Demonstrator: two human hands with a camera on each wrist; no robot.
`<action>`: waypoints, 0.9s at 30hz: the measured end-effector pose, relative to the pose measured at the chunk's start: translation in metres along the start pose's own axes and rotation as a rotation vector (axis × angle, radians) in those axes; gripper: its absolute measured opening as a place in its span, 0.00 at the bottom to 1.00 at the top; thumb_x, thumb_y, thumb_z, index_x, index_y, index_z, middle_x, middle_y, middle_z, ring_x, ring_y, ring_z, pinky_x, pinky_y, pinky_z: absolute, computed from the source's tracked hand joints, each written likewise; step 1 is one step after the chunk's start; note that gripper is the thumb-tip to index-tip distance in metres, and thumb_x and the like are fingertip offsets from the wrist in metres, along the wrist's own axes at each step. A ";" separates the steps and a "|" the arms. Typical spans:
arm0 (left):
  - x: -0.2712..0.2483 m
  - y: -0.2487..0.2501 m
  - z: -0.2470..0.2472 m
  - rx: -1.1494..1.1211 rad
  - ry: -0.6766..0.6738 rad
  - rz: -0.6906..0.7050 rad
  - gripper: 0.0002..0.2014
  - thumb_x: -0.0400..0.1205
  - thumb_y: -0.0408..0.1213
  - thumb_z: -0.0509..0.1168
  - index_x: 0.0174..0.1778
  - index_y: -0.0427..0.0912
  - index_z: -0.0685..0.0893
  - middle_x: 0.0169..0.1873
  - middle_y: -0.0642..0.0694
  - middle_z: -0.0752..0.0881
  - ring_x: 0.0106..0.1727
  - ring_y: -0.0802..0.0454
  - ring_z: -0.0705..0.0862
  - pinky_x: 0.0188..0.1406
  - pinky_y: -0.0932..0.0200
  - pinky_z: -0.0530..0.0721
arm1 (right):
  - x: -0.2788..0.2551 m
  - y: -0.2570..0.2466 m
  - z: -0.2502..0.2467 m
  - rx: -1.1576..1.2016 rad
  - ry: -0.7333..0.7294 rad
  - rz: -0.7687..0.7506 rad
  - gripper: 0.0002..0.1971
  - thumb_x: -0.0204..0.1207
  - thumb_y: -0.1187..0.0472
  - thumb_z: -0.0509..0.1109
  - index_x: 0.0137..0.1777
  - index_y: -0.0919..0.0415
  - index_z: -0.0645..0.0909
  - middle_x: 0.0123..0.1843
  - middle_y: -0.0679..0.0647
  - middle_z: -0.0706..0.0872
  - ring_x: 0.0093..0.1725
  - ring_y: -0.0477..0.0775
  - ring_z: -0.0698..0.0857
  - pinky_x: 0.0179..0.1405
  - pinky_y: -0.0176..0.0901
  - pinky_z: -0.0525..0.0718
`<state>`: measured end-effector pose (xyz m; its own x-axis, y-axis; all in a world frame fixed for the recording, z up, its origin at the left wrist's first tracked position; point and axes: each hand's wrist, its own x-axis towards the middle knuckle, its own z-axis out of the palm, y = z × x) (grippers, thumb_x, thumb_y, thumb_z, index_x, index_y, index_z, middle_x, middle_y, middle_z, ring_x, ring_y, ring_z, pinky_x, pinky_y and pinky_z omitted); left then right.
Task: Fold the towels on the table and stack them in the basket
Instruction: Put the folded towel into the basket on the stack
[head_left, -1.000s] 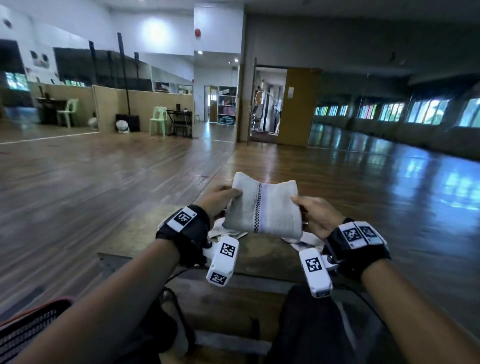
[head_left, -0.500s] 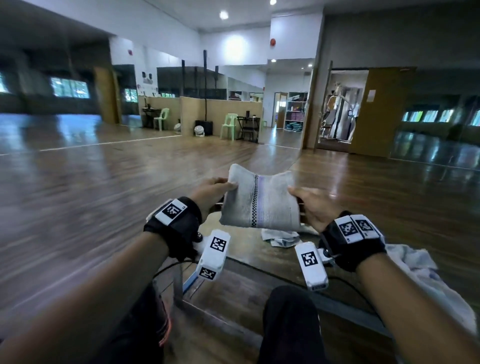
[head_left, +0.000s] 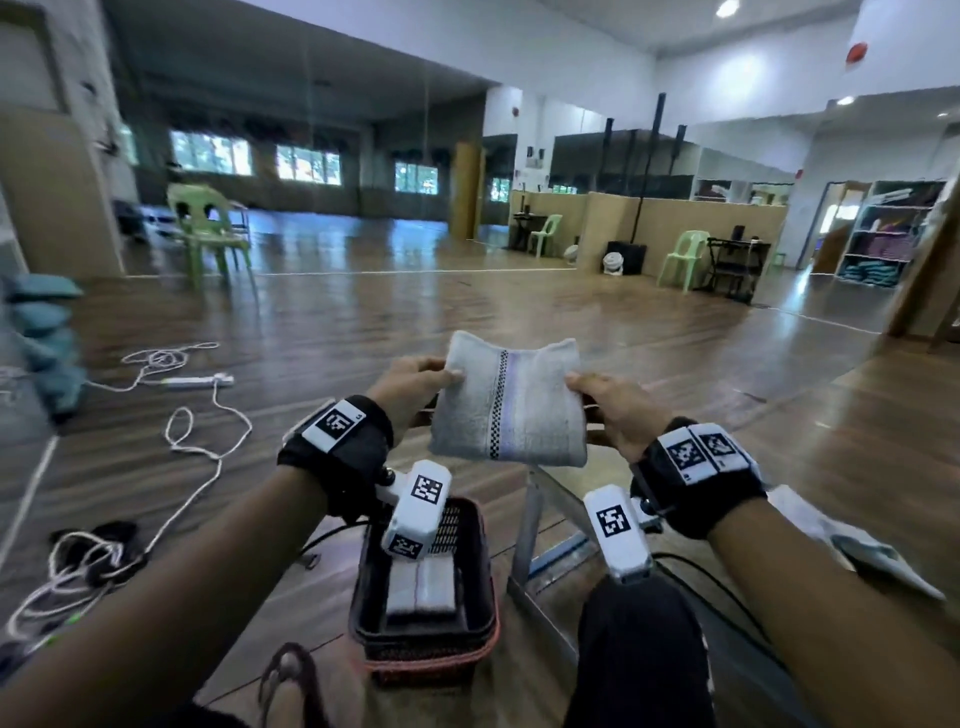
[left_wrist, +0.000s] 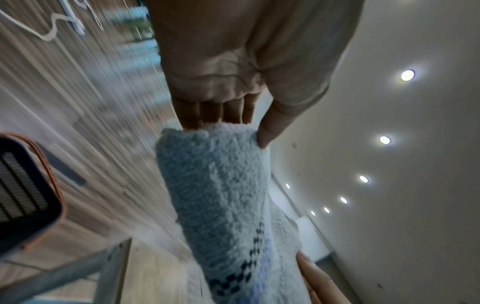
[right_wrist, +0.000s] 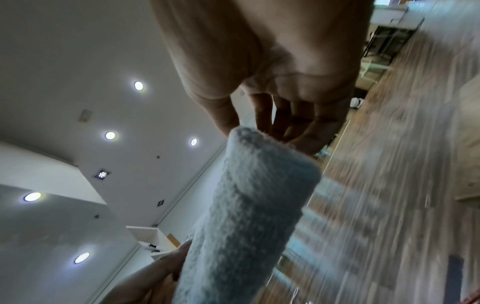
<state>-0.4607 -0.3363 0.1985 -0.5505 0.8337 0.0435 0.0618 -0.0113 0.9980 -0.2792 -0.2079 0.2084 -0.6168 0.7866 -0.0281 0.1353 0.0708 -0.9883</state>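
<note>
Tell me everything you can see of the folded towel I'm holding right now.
The folded towel is a thick, pale grey terry square with a dark checkered band beside a lilac stripe. It hangs in the air, roughly upright, above and beyond the basket. The left hand pinches its left edge, the right hand its right edge, thumbs on the near face. Nothing else touches it.

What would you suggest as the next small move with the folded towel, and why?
Probably lower the folded towel toward the basket. The left hand and right hand pinch its opposite edges, holding it in the air, and the basket sits below and nearer the person, already holding a folded towel stack.
</note>
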 end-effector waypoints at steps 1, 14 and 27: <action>0.003 -0.004 -0.011 -0.003 0.021 -0.010 0.08 0.82 0.34 0.63 0.55 0.40 0.81 0.40 0.45 0.84 0.38 0.50 0.82 0.33 0.59 0.79 | 0.008 0.001 0.011 -0.002 -0.024 0.001 0.09 0.81 0.56 0.62 0.55 0.59 0.79 0.39 0.54 0.80 0.35 0.52 0.79 0.29 0.41 0.78; 0.088 -0.162 -0.095 0.004 0.226 -0.388 0.06 0.83 0.30 0.59 0.43 0.45 0.78 0.38 0.45 0.80 0.33 0.53 0.77 0.25 0.65 0.77 | 0.140 0.128 0.132 -0.073 -0.129 0.318 0.09 0.78 0.65 0.61 0.37 0.58 0.75 0.31 0.53 0.76 0.28 0.50 0.75 0.22 0.38 0.74; 0.232 -0.463 -0.071 0.415 0.148 -0.812 0.10 0.76 0.26 0.58 0.44 0.26 0.85 0.36 0.33 0.81 0.43 0.39 0.85 0.37 0.59 0.73 | 0.308 0.417 0.193 -0.520 -0.187 0.742 0.16 0.77 0.61 0.58 0.54 0.71 0.81 0.47 0.61 0.78 0.51 0.62 0.80 0.43 0.41 0.68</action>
<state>-0.6760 -0.1766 -0.2508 -0.6544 0.4203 -0.6286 -0.1120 0.7682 0.6303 -0.5626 -0.0546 -0.2418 -0.3418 0.6324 -0.6952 0.8490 -0.1093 -0.5169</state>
